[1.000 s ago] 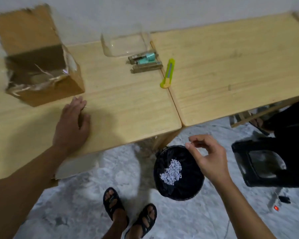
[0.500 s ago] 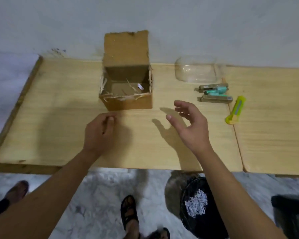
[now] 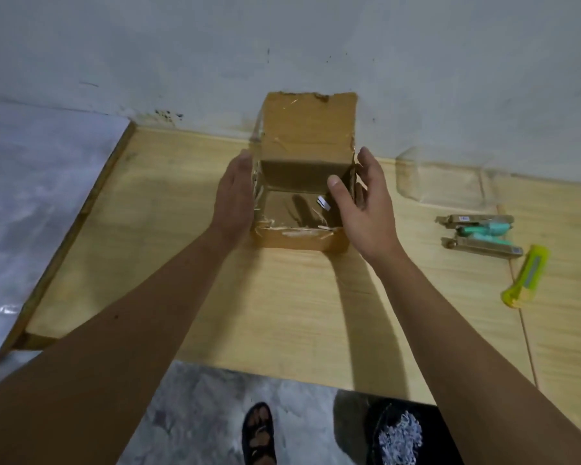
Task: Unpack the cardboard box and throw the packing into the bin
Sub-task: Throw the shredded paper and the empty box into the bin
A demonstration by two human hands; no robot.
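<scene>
1. The cardboard box [image 3: 301,209] is sitting at the upper middle of the frame on a pale wooden table [image 3: 282,297] with fine straight grain. It is a squarish brown carton, open at the top, with its rear flap standing upright against a grey, stained wall [image 3: 282,45].
2. The box's rim is looking ragged, with torn strips of clear tape and frayed fibres hanging along the near and left edges. One small white scrap [image 3: 323,202] is lying inside, on the otherwise bare brown floor of the box.
3. The left hand [image 3: 233,196] is lying flat against the box's left outer wall, fingers straight and together, holding nothing.
4. The right hand [image 3: 361,209] is cupping the right wall, spread fairly wide: its thumb is reaching over the rim into the box while the fingers are lying along the outside.
5. The bin [image 3: 403,434], round and lined in black, is showing at the lower edge of the frame on a mottled grey floor, with shredded white paper [image 3: 399,439] piled inside.
6. At the right of the frame a clear plastic tub [image 3: 446,179] is sitting by the wall. Below it are lying two flat metallic bars with a teal item [image 3: 483,229] between them, and a yellow-green utility knife [image 3: 527,276].
7. A sandalled foot [image 3: 259,434] is showing at the bottom centre.
</scene>
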